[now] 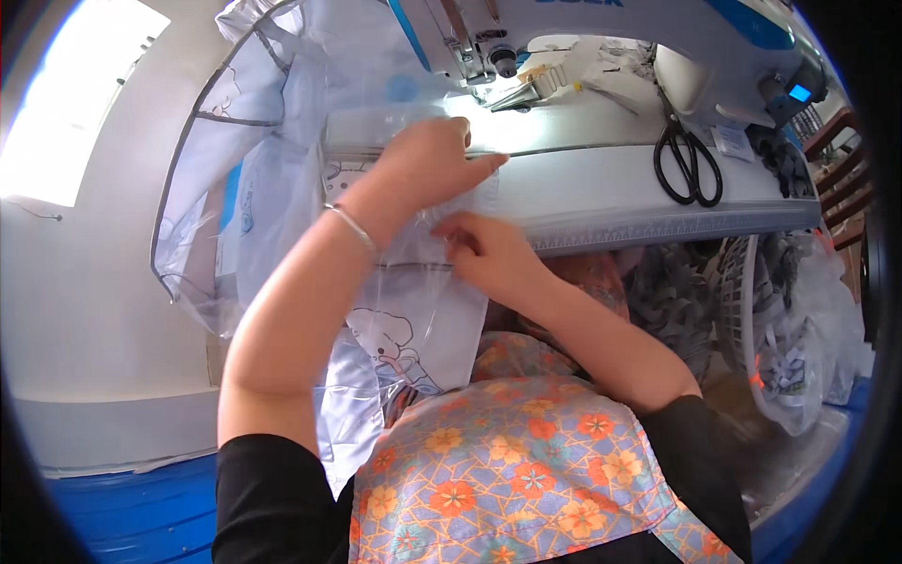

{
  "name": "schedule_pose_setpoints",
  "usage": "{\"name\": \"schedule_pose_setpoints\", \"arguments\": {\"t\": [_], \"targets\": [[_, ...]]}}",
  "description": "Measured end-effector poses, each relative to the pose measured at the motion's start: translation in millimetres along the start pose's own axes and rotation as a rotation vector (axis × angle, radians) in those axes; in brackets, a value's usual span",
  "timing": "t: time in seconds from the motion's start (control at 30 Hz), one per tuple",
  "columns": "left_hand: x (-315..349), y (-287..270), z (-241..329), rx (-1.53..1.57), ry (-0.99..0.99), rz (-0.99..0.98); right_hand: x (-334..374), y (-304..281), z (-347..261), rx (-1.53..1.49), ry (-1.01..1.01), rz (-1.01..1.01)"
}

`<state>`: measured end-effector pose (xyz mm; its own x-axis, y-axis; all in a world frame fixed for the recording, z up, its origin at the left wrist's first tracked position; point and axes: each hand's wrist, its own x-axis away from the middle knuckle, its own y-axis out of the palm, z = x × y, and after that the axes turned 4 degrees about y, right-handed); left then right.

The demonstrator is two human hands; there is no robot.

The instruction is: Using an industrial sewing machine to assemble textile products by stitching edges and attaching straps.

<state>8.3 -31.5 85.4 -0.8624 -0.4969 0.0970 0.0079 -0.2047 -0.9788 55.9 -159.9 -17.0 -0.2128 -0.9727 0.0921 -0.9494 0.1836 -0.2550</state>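
- Two bare hands work one piece of pale blue printed fabric [413,338] at the front edge of a white sewing desk [601,183], seen from a head camera looking down.
- The left hand [432,160] lies flat on the fabric, fingers together and pressed down, just short of the sewing machine [564,28]; a thin silver bangle [352,226] circles that wrist.
- The right hand [484,249] is pinched closed on the fabric's edge where it folds over the desk's front rim.
- The fabric, covered by a clear plastic layer and bordered with grey piping, drapes from the desk top down into the person's lap, over a floral apron [507,470]; more of it hangs off to the left.
- By the look of it, the work is at an early stage: the piece is being lined up and held flat, its edge sits near but not under the presser foot [498,61], and no stitching along that edge can be made out, so the seam itself appears still to be sewn.
- Counted: one sewing machine, one pair of black-handled scissors [689,160] lying on the desk to the right, untouched, and one white basket [742,301] of grey fabric scraps below the desk on the right.
- Small items near the needle are too blurred to name.
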Motion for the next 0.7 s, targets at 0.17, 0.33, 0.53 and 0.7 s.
{"name": "schedule_pose_setpoints", "arguments": {"t": [0.17, 0.33, 0.53, 0.7], "targets": [[1, 42, -12, -0.160, 0.163, 0.031, 40, -15, 28, -0.118, -0.226, 0.110], [0, 48, -18, -0.338, 0.537, 0.448, 34, -14, 24, 0.787, -0.715, 0.444], [1, 49, -11, -0.055, 0.310, 0.166, 18, -36, 19, 0.534, -0.771, 0.424], [0, 51, -2, -0.040, 0.332, 0.290, 17, -53, 16, 0.480, -0.713, 0.275]]}}
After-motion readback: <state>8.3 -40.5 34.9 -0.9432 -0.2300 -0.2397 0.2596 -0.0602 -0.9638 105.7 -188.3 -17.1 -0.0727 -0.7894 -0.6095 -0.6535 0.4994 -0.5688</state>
